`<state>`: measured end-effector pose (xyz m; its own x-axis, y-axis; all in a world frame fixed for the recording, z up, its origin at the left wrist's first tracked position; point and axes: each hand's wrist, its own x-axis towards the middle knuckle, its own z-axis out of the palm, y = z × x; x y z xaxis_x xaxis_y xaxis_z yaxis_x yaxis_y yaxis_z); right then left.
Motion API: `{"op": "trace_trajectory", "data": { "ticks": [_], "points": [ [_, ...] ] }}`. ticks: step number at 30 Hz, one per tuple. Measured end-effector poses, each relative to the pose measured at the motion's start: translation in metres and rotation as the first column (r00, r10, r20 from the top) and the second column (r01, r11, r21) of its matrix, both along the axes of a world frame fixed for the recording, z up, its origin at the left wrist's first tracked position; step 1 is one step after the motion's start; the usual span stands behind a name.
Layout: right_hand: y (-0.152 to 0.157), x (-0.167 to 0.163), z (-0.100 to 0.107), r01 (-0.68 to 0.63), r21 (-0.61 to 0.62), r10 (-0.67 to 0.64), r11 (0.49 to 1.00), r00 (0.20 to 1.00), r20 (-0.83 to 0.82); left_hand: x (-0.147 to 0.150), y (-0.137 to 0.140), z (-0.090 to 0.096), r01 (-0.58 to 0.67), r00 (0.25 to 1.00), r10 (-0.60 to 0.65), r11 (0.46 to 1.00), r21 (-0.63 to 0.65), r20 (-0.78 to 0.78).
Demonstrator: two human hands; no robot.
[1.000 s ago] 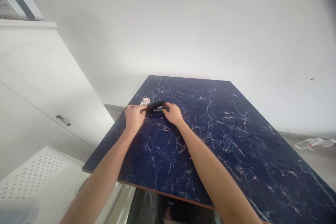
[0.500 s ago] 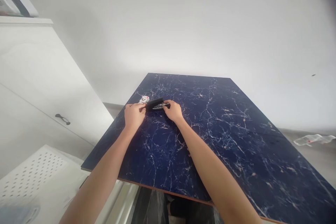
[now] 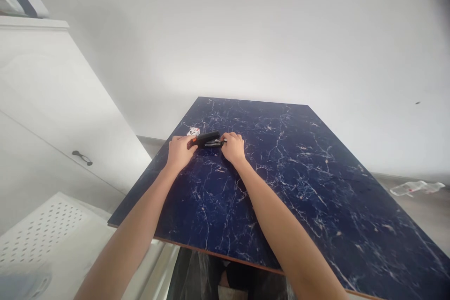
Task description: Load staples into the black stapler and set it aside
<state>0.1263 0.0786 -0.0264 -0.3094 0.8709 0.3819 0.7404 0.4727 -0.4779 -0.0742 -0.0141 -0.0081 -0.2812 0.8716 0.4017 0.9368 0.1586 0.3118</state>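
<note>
Left hand (image 3: 180, 152): thumb and fingers pinching hinge end of black stapler (image 3: 207, 138). Right hand (image 3: 233, 148): thumb and forefinger pinching open end. Stapler between hands, near desk's (image 3: 298, 187) left edge; long axis left-right. Small printed box (image 3: 193, 131): just beyond left fingers.

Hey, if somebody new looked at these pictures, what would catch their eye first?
Probably the dark blue, white-veined tabletop, which fills the middle and lower right against a pale wall. Next, the black stapler toward its far left part, its top raised, with the left hand gripping one end and the right hand at the other. A small white box sits just behind the stapler, near the left hand.
</note>
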Motion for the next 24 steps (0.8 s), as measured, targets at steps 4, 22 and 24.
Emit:
{"op": "trace_trajectory", "data": {
  "ticks": [4,22,24],
  "points": [
    [-0.004,-0.002,0.000,0.042,0.058,-0.047,0.997,0.995,0.093,0.001,-0.002,0.002,-0.007,1.000,0.007,1.000,-0.013,0.009],
    [0.002,0.016,0.008,0.063,0.023,-0.063,0.998,0.998,-0.002,0.001,-0.003,0.002,0.015,1.000,-0.014,1.000,0.014,-0.025],
    [0.008,0.025,0.009,0.131,-0.084,-0.143,0.988,0.978,-0.150,0.002,-0.003,0.003,0.014,1.000,-0.014,1.000,0.014,-0.027]
  ]
}}
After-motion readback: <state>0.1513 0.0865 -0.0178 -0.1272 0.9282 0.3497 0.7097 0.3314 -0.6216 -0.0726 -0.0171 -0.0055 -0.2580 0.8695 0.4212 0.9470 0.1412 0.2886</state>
